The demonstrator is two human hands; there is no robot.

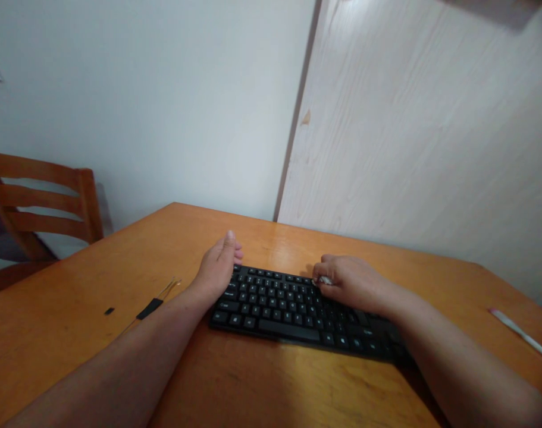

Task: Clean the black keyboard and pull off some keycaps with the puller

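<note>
A black keyboard [279,303] lies flat on the wooden table in front of me. My left hand [219,264] is at its left end, thumb pointing up and fingers curled around the far corner, seemingly gripping the edge. Over the upper keys to the right of the middle, my right hand [342,276] pinches a small crumpled white wad [325,280], which looks like tissue or a wipe. Most of the wad is hidden by the fingers. My right hand and forearm cover part of the keyboard's right side.
Left of my left forearm lie a black-handled tool with two thin wire prongs [150,308] and a small black piece [109,311]. A slim white stick with a pink tip [523,334] lies far right. A wooden chair [43,199] stands left; a wall [185,107] rises behind the table [271,244].
</note>
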